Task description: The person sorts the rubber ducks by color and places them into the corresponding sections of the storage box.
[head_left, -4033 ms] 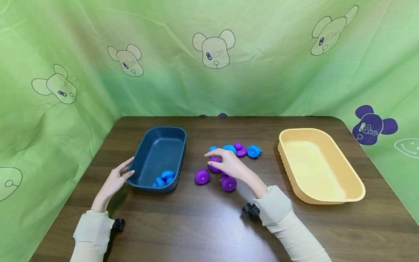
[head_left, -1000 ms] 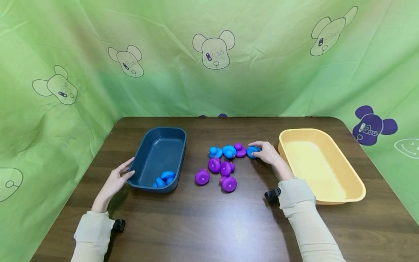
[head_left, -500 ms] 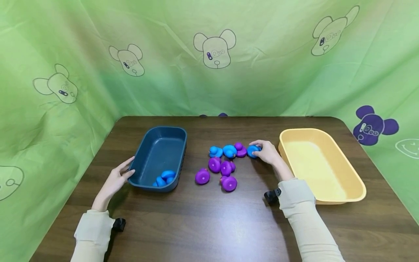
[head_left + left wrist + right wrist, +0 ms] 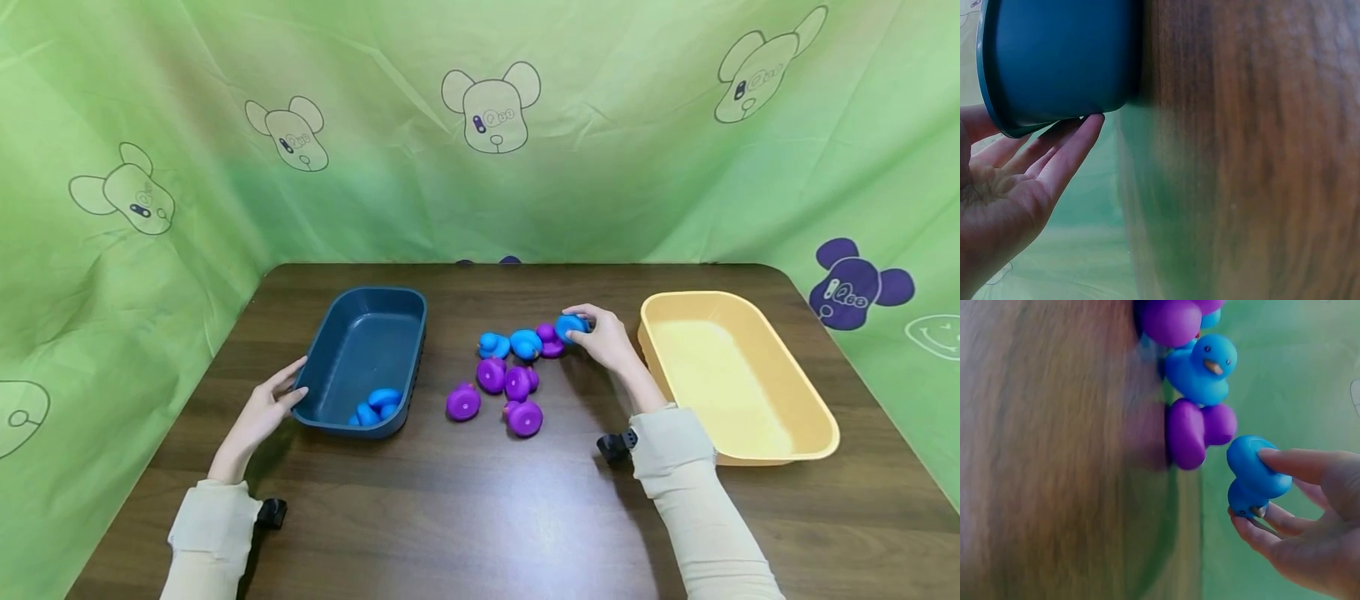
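In the head view, my right hand point(image 4: 609, 340) pinches a blue rubber duck point(image 4: 572, 328) between thumb and fingers, raised off the table. The duck point(image 4: 1257, 472) is upside down in the right wrist view, with its head pointing down. Close beside it sits a purple duck point(image 4: 553, 347). On the left, my left hand point(image 4: 258, 412) holds the rim of a dark blue bin point(image 4: 360, 362), thumb at the edge. The left wrist view shows its fingers point(image 4: 1075, 153) against the bin's outer wall. Several blue ducks point(image 4: 384, 398) lie in the bin's near corner.
Two blue ducks point(image 4: 527, 344) and several purple ducks point(image 4: 491, 375) lie mid-table, many of them tipped over. A pale yellow bin point(image 4: 720, 392) stands at the right, by my right forearm. Green printed cloth point(image 4: 375, 200) hangs behind the table point(image 4: 420, 517).
My right hand has moved from above the middle ducks to the rightmost blue duck, gripped it, and lifted it up slightly leftward. My left hand stays at the blue bin.
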`<state>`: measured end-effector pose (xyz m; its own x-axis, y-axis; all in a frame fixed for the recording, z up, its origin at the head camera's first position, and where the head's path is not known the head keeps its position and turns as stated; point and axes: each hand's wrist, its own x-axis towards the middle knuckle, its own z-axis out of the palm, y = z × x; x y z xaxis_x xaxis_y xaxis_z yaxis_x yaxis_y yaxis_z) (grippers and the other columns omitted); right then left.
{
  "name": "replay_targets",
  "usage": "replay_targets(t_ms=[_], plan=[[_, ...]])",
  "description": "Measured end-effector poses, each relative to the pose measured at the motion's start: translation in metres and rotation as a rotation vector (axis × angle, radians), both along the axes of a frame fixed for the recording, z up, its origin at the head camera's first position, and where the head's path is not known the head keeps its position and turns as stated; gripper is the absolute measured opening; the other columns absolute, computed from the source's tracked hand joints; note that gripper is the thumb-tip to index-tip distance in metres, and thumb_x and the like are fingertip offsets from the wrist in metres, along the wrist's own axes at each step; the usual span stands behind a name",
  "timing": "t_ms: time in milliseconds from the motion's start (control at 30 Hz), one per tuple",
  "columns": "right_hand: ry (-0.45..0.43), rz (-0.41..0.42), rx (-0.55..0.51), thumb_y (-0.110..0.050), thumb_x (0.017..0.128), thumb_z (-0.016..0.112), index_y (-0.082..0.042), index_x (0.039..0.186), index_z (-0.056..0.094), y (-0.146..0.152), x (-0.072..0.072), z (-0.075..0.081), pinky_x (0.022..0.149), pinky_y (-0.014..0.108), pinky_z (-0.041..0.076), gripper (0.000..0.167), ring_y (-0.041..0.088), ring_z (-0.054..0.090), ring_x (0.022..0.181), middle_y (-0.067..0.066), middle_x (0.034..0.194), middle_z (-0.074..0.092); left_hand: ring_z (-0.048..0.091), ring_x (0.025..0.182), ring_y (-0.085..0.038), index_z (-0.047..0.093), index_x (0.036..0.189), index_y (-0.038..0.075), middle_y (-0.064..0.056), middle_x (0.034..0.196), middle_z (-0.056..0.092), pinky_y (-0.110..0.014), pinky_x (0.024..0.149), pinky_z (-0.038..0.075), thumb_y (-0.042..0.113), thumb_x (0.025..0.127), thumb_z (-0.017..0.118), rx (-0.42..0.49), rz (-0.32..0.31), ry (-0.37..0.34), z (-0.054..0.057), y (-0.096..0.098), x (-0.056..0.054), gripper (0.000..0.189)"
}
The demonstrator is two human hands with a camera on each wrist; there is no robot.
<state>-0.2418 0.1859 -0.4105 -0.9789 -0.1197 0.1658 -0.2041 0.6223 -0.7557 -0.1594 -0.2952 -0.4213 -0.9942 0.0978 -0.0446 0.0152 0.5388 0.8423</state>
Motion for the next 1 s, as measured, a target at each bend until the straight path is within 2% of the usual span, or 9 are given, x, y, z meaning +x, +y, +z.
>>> replay_targets(t_ms=[300, 500, 567, 733, 900, 1000], plan=[[0.026, 0.008, -0.058, 0.0, 0.08, 0.061, 0.001, 0.108, 0.058, -0.013, 0.0, 0.006, 0.083, 0.044, 0.041, 0.029, 0.035, 0.054, 0.098, 0.025, 0.106, 0.058, 0.051, 0.089, -0.023, 0.029, 0.137, 0.002, -0.03, 0.119, 0.047, -0.026, 0.062, 0.045, 0.009, 0.091, 0.047, -0.023, -0.001, -0.001, 0.003, 0.0, -0.001, 0.049], [0.042, 0.022, -0.061, 0.001, 0.078, 0.061, 0.003, 0.106, 0.059, -0.019, 0.002, 0.006, 0.081, 0.044, 0.042, 0.028, 0.036, 0.056, 0.094, 0.025, 0.105, 0.058, 0.052, 0.096, -0.026, 0.03, 0.137, 0.001, -0.031, 0.121, 0.045, -0.021, 0.065, 0.046, 0.006, 0.091, 0.046, 0.011, -0.006, -0.001, 0.006, 0.002, 0.003, 0.049], [0.045, 0.029, -0.06, 0.002, 0.078, 0.061, 0.004, 0.106, 0.059, -0.021, 0.002, 0.005, 0.08, 0.045, 0.042, 0.028, 0.036, 0.056, 0.093, 0.025, 0.104, 0.058, 0.052, 0.096, -0.022, 0.03, 0.136, 0.001, -0.031, 0.122, 0.045, -0.02, 0.065, 0.045, 0.006, 0.091, 0.047, 0.006, -0.004, 0.001, 0.007, 0.003, 0.004, 0.049], [0.032, 0.036, -0.069, 0.002, 0.078, 0.061, 0.003, 0.106, 0.059, -0.027, 0.002, 0.005, 0.082, 0.044, 0.043, 0.028, 0.035, 0.056, 0.095, 0.024, 0.104, 0.059, 0.051, 0.084, -0.013, 0.03, 0.137, 0.003, -0.029, 0.121, 0.046, -0.025, 0.062, 0.044, 0.008, 0.091, 0.047, -0.024, 0.001, 0.001, 0.008, 0.003, 0.004, 0.049], [0.032, 0.044, -0.063, 0.001, 0.078, 0.062, 0.002, 0.106, 0.059, -0.032, 0.003, 0.007, 0.082, 0.043, 0.043, 0.029, 0.035, 0.056, 0.096, 0.024, 0.104, 0.059, 0.05, 0.087, -0.016, 0.029, 0.137, 0.003, -0.029, 0.123, 0.045, -0.025, 0.062, 0.044, 0.009, 0.091, 0.047, -0.026, -0.003, -0.007, 0.007, 0.002, 0.004, 0.05], [0.028, 0.052, -0.054, -0.001, 0.078, 0.062, 0.001, 0.107, 0.059, -0.036, 0.003, 0.009, 0.083, 0.043, 0.042, 0.029, 0.034, 0.055, 0.098, 0.023, 0.106, 0.059, 0.051, 0.094, -0.022, 0.028, 0.138, 0.004, -0.029, 0.123, 0.044, -0.024, 0.063, 0.044, 0.008, 0.091, 0.046, -0.022, -0.003, -0.012, 0.006, 0.002, 0.003, 0.05]])
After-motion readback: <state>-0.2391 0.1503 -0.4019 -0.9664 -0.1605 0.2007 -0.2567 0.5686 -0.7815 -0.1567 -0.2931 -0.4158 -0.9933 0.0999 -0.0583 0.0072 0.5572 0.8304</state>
